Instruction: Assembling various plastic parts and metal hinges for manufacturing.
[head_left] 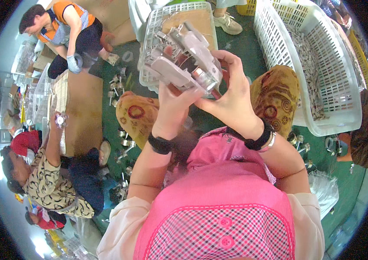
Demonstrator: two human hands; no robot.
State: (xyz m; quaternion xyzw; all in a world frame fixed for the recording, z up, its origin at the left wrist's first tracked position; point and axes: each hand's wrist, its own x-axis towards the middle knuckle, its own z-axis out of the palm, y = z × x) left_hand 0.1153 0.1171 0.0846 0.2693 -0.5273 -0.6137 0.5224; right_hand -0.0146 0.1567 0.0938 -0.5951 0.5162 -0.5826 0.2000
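Observation:
Both of my hands are raised in front of me over a white plastic crate [142, 71], closed around a pale grey plastic housing [197, 43]. The housing has two long side pieces with a gap between them; whether these are joined is unclear. A shiny metal cylinder [205, 77] with a coppery band shows in its near end. My left hand [171, 106] grips the left piece from below, its fingers partly hidden behind it. My right hand [236, 97] curls round the right side, thumb near the metal cylinder.
A long white basket [335, 119] holding many small metal parts stands at the right. Cardboard [84, 112] lies to the left, where two other people sit working. Metal fittings [125, 145] are scattered on the green floor. A clear plastic bag [324, 190] lies by my right elbow.

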